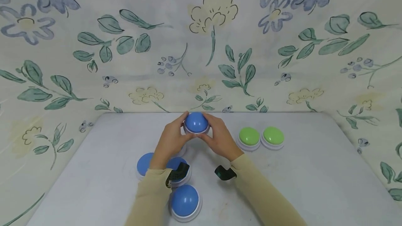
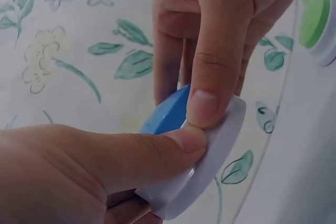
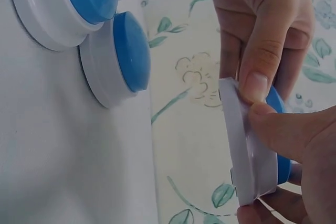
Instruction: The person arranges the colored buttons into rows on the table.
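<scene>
Both hands hold one blue dome push button (image 1: 196, 122) with a white base, raised above the far part of the table. My left hand (image 1: 169, 142) grips its left side and my right hand (image 1: 223, 140) its right side. The two thumbs meet on the near side of the rim. In the left wrist view the white base (image 2: 223, 150) shows side-on, with both thumbs pressed against it. In the right wrist view the held button's base (image 3: 244, 145) is apart from the tabletop. Fingers behind the button are partly hidden.
Blue buttons stand on the white table (image 1: 110, 170) near the left forearm: one at left (image 1: 144, 163), one partly under the wrist (image 1: 176, 165) and a nearer one (image 1: 185, 201). A white base (image 1: 181, 150) is mostly hidden. Right are two green buttons, one (image 1: 249, 136) beside another (image 1: 273, 135).
</scene>
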The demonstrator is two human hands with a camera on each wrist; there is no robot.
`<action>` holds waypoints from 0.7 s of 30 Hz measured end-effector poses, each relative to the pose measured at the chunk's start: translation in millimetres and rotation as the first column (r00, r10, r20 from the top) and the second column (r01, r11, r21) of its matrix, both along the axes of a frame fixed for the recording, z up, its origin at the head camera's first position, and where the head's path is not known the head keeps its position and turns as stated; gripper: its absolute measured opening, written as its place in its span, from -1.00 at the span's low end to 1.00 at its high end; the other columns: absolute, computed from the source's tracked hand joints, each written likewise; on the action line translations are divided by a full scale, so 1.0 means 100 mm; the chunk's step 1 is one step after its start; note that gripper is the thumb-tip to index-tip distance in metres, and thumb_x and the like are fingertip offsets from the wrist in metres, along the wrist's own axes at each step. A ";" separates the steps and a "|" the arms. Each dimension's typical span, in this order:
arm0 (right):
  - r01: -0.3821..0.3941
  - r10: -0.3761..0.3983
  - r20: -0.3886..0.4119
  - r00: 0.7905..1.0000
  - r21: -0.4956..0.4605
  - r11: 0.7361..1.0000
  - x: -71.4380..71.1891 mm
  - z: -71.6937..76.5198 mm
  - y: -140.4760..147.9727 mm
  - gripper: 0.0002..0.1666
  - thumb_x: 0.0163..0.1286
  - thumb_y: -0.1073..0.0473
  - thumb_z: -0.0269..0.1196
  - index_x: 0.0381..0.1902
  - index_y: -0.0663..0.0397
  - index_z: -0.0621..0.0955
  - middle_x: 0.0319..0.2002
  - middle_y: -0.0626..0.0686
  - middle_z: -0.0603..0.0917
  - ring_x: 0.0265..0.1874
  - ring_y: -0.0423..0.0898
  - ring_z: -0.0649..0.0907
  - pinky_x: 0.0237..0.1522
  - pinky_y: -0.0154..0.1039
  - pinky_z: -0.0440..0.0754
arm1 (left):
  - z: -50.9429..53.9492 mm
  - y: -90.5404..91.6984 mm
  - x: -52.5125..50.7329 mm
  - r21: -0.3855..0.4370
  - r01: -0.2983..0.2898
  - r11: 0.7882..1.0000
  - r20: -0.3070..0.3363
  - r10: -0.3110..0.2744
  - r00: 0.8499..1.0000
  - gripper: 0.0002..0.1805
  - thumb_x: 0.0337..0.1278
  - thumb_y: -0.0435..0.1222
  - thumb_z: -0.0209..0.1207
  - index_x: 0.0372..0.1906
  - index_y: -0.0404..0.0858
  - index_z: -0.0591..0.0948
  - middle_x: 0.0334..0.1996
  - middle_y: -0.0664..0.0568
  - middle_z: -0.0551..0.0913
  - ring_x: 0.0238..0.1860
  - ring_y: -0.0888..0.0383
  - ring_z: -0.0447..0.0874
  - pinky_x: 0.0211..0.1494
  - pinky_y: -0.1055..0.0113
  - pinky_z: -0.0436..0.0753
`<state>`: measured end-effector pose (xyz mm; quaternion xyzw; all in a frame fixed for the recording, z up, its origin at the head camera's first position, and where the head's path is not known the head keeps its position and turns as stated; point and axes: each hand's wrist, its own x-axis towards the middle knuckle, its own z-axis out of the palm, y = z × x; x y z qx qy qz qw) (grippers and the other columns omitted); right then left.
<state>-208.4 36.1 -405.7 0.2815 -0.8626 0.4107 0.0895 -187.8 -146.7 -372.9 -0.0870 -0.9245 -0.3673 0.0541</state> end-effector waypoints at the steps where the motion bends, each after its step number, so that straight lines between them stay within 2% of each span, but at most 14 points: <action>1: 0.005 -0.005 -0.005 1.000 0.000 1.000 0.01 -0.01 0.02 -0.16 0.36 0.16 0.38 0.47 0.27 0.29 0.40 0.24 0.41 0.38 0.17 0.40 0.40 0.06 0.39 | -0.01 0.02 0.00 0.000 0.006 1.000 -0.008 -0.006 1.000 -0.10 0.08 -0.36 0.44 0.50 -0.40 0.25 0.39 -0.27 0.42 0.35 -0.23 0.45 0.39 -0.09 0.43; 5: 0.023 -0.023 -0.010 1.000 -0.012 1.000 0.04 -0.02 0.09 -0.17 0.34 0.18 0.39 0.46 0.30 0.30 0.39 0.26 0.42 0.36 0.19 0.42 0.38 0.07 0.42 | -0.04 0.09 0.00 -0.011 0.032 0.999 -0.042 -0.033 0.999 -0.12 0.06 -0.36 0.45 0.47 -0.43 0.29 0.35 -0.29 0.45 0.35 -0.20 0.45 0.39 -0.06 0.44; 8: 0.036 -0.036 0.015 0.999 -0.015 0.999 0.07 -0.04 0.13 -0.16 0.35 0.18 0.39 0.46 0.32 0.29 0.39 0.28 0.41 0.35 0.19 0.44 0.34 0.06 0.47 | -0.08 0.13 0.01 -0.015 0.048 0.999 -0.059 -0.049 0.997 -0.14 0.06 -0.36 0.45 0.45 -0.44 0.32 0.36 -0.29 0.45 0.37 -0.19 0.43 0.40 -0.05 0.42; 14: 0.040 -0.040 0.034 0.999 -0.008 0.999 0.07 -0.05 0.21 -0.15 0.32 0.19 0.41 0.45 0.33 0.30 0.37 0.28 0.43 0.31 0.18 0.46 0.29 0.04 0.54 | -0.14 0.20 0.02 -0.009 0.045 0.999 -0.069 -0.046 0.997 -0.15 0.07 -0.33 0.46 0.45 -0.41 0.34 0.37 -0.26 0.44 0.38 -0.16 0.42 0.41 -0.03 0.42; 21: 0.068 -0.070 0.038 0.997 0.037 0.997 0.03 -0.03 0.33 -0.15 0.29 0.20 0.43 0.43 0.34 0.32 0.35 0.28 0.45 0.27 0.17 0.49 0.26 0.06 0.56 | -0.23 0.33 -0.05 0.028 0.058 0.998 -0.081 -0.055 0.995 -0.17 0.09 -0.32 0.45 0.45 -0.39 0.34 0.39 -0.23 0.43 0.39 -0.13 0.41 0.43 0.00 0.40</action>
